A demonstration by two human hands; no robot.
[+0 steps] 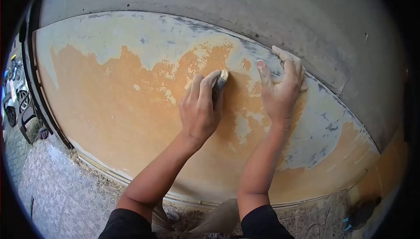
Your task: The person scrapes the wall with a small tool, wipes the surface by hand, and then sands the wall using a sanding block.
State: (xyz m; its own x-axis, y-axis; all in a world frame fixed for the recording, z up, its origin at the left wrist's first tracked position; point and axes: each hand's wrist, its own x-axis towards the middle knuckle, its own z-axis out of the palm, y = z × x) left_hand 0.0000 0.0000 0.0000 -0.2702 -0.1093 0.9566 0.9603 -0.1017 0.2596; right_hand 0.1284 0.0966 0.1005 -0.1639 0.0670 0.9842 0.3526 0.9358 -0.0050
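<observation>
A large panel point(131, 108) spreads under both hands, patchy with orange filler and pale grey areas. My left hand point(202, 103) is closed around a small dark block or scraper with a pale end point(223, 76); its exact kind cannot be made out. This tool lies against the panel where orange meets pale grey. My right hand point(284, 85) is by the panel's far edge, with thumb and fingers spread apart. Its thumb rests over the pale surface, and the other fingers bend at the rim, their tips partly hidden. Pale dust coats the fingers of both hands.
Beyond the panel's curved-looking far edge stretches a smooth grey surface point(306, 16). A dark frame point(41, 94) runs along the left side, with a parked motorcycle point(17, 86) farther out. Dusty patterned paving point(61, 186) lies at lower left.
</observation>
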